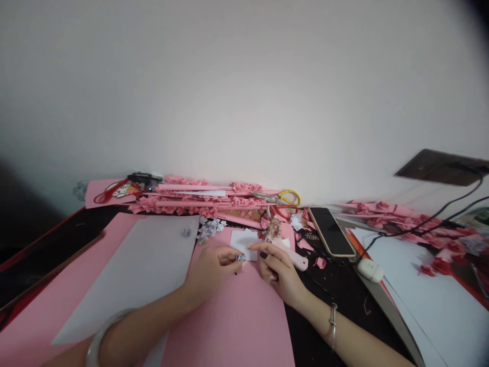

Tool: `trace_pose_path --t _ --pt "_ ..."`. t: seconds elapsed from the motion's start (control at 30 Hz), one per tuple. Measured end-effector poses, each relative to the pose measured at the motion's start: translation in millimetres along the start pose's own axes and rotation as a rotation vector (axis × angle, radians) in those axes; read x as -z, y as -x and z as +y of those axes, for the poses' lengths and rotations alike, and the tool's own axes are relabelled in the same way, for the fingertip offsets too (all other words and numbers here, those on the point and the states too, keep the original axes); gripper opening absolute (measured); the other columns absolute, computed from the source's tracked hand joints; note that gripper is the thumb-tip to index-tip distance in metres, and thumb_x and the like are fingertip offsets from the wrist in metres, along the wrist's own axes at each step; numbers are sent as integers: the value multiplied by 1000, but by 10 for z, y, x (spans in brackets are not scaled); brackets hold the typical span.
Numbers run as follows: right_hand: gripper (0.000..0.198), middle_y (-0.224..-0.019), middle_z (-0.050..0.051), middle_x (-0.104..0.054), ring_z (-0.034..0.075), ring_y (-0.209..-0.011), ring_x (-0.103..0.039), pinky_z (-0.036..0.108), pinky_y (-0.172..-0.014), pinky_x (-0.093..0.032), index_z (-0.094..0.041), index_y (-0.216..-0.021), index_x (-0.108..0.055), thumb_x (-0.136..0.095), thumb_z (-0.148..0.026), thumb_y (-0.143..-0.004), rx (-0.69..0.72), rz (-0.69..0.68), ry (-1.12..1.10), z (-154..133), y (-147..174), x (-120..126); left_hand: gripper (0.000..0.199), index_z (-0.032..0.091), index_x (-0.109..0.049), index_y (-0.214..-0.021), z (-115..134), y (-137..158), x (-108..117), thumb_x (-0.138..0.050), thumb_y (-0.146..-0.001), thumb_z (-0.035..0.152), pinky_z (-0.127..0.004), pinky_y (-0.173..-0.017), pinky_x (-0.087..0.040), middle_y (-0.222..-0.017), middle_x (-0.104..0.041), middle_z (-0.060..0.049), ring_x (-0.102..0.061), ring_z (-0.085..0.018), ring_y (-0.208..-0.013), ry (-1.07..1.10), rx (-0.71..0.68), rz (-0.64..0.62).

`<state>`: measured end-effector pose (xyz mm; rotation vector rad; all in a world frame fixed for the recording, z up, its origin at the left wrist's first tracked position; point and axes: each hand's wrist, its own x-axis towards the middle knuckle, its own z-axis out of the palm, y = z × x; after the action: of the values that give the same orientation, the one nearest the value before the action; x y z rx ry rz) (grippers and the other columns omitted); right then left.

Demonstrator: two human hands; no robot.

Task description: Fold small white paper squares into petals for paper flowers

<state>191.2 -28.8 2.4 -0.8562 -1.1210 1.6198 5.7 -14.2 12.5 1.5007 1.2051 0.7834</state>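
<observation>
My left hand (pixel 214 270) pinches a small pale paper flower (pixel 240 258) between thumb and fingertips. Just to its right is my right hand (pixel 280 270), its index finger stretched toward the flower and the other fingers partly curled; I see nothing held in it. Beneath the fingertips lies a small white paper piece (pixel 244 239), on top of a pink paper sheet (pixel 233 316). Several finished pale paper flowers (pixel 209 229) are heaped beyond my left hand. A pale pink tool handle (pixel 300 261) lies beside my right hand, partly covered by it.
A large white sheet (pixel 133 265) lies at left. Pink paper flower stems (pixel 191 201) line the wall, with yellow-handled scissors (pixel 275 198) on them. To the right are a phone (pixel 331 232), a white earphone case (pixel 370 270), more white paper (pixel 428 306) and black cables (pixel 420 227).
</observation>
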Motion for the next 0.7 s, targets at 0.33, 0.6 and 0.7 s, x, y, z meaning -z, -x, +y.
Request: trace_pose_path --t 0.33,0.6,0.7 --pt "21 -48 -11 -28 7 -41 -15 22 -42 -10 -14 -94 -58 -54 -31 -82 -5 -2 6 -12 -4 -19 16 16 -72 -82 12 -4 1 -61 -70 19 -25 -66 -51 -70 -72 -2 -66 -18 -69 12 -3 -7" --pt "15 -47 -10 -30 7 -40 -17 21 -41 -11 -15 -87 -57 -51 -28 -83 7 -11 4 5 -13 -7 16 17 -72 -80 -18 -4 -9 -61 -70 20 -25 -66 -51 -70 -72 -1 -67 -17 -68 5 -15 -3" --pt "14 -46 -10 -31 7 -41 -17 21 -41 -11 -16 -85 -56 -52 -30 -83 8 -16 -18 7 -16 -7 16 17 -72 -80 -19 -7 -8 -61 -70 20 -25 -66 -52 -70 -73 -1 -67 -18 -69 1 -21 -4"
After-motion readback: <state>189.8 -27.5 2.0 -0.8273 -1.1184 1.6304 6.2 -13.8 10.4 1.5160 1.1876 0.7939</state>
